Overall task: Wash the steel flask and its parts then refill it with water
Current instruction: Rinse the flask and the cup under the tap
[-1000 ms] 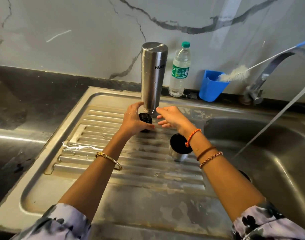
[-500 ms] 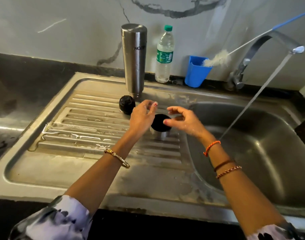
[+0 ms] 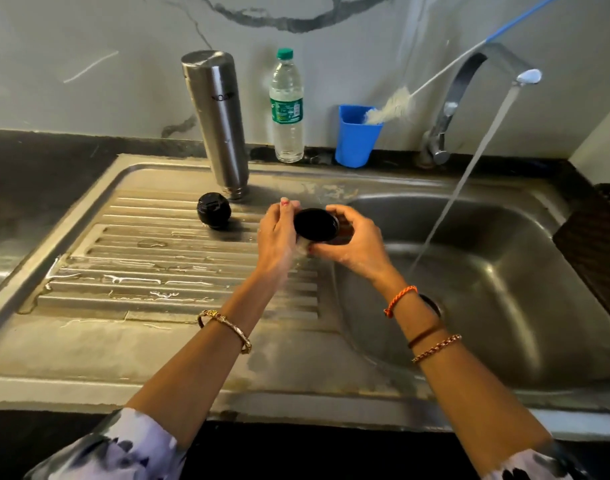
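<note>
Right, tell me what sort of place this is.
Most likely a home kitchen, at the washing-up spot: a steel sink with a ribbed drainboard, a tap running water, a dark countertop and a marble-look wall behind.

A clear plastic bottle [image 3: 286, 109] with a green cap stands at the back, by the wall. Beside it stands a blue cup [image 3: 355, 140]. A long brush [image 3: 393, 107] with a white fluffy end and a blue handle leans in the cup. The wall [image 3: 88, 46] is white marble with dark lines. The bench [image 3: 36, 161] is dark.
</note>
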